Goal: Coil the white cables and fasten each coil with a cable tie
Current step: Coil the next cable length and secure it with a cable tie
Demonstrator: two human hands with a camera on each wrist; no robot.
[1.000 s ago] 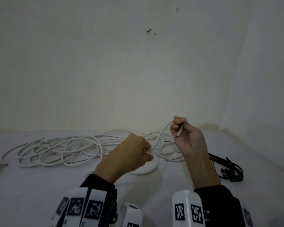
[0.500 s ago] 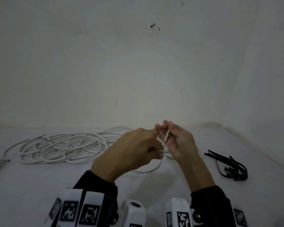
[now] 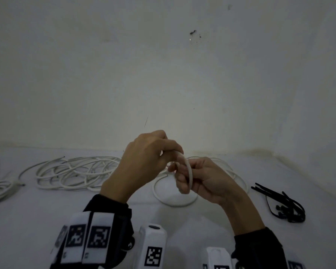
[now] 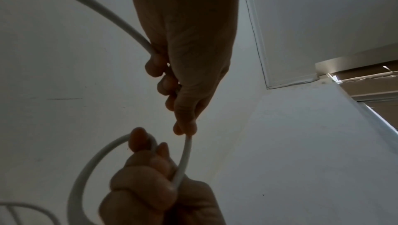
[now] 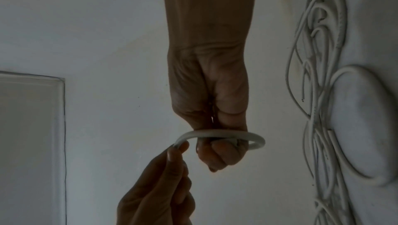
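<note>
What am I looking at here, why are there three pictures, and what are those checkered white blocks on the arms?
There is no machine here: a person works with two bare hands. The white blocks are strapped to the wrists; each wrist also carries a camera. The wide picture comes from a camera on the head, looking down at a white surface. The other two look from each wrist along the hand.

The left hand and right hand both have a grip on one white cable, bending it into a small loop. The rest of it trails down to a loose tangle of white cable lying on the surface. At the right lies a bunch of black cable ties, untouched.
</note>
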